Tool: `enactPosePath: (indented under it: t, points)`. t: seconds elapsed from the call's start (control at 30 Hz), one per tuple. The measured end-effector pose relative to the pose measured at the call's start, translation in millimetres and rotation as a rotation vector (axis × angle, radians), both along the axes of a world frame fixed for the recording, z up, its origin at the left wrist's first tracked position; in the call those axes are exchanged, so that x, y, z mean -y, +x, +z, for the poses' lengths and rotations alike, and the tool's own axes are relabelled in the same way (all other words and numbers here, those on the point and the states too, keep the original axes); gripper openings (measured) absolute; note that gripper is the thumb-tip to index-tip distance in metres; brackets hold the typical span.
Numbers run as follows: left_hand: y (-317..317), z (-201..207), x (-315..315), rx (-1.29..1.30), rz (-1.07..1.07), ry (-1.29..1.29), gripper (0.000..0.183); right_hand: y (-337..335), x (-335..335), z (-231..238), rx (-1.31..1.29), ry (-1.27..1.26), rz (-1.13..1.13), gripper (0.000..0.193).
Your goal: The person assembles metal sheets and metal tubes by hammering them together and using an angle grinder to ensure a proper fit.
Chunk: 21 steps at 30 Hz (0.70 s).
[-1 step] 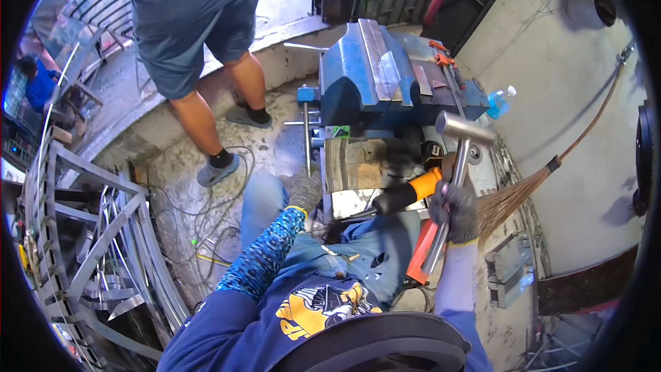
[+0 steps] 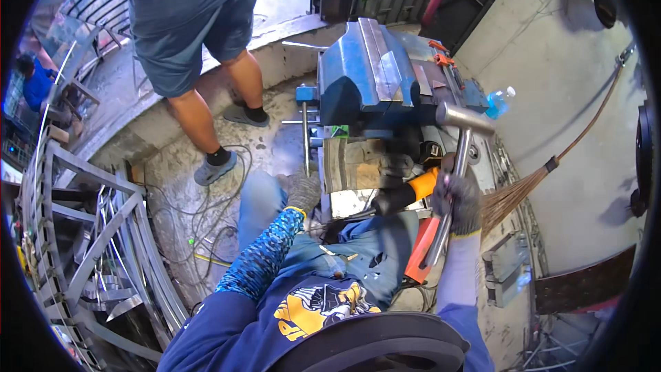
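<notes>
A steel hammer (image 2: 459,165) is held upright in my right hand (image 2: 456,201), gloved in dark grey, with the fingers wrapped round the metal handle. Its cylindrical head is up beside the right side of the blue bench vise (image 2: 344,89). My left hand (image 2: 301,189), in a grey knit glove, is at the lower end of the vise's steel handle bar (image 2: 306,141) and appears closed on it. Thin metal pieces (image 2: 389,72) lie on top of the vise. Below the vise, between my knees, is an orange-and-black power tool (image 2: 406,193).
Metal frames and strips (image 2: 103,248) crowd the left side. A person (image 2: 196,48) stands beyond the vise's left side, near cables (image 2: 200,227) on the floor. To the right are a broom (image 2: 520,189) and a bottle of blue liquid (image 2: 500,102). Orange-handled clamps (image 2: 442,55) lie behind the vise.
The hammer and my right hand have shifted up slightly. My left hand stays at the vise handle bar.
</notes>
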<state>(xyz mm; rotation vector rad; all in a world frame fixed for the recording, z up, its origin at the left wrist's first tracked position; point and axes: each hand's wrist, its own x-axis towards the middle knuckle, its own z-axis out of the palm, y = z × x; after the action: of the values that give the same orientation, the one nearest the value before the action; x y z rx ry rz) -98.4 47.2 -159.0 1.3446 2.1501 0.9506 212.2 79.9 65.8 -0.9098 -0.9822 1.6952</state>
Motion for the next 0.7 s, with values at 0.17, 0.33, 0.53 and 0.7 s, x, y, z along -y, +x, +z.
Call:
enactPosePath:
  t: [0.17,0.33,0.53,0.7]
  points:
    - [-3,-11,4,0.380,0.053,0.031,0.032,-48,-59,29,0.058,-0.036,0.022,0.030]
    - [2,4,5,0.540,0.052,0.043,0.030,-63,-68,24,0.154,-0.011,0.088,0.030]
    - [1,20,7,0.436,0.070,0.081,0.026,-17,-84,25,-0.098,0.036,0.098,0.026]
    - [3,-15,3,0.426,0.030,0.133,0.029,-26,-94,27,0.025,0.058,-0.062,0.027]
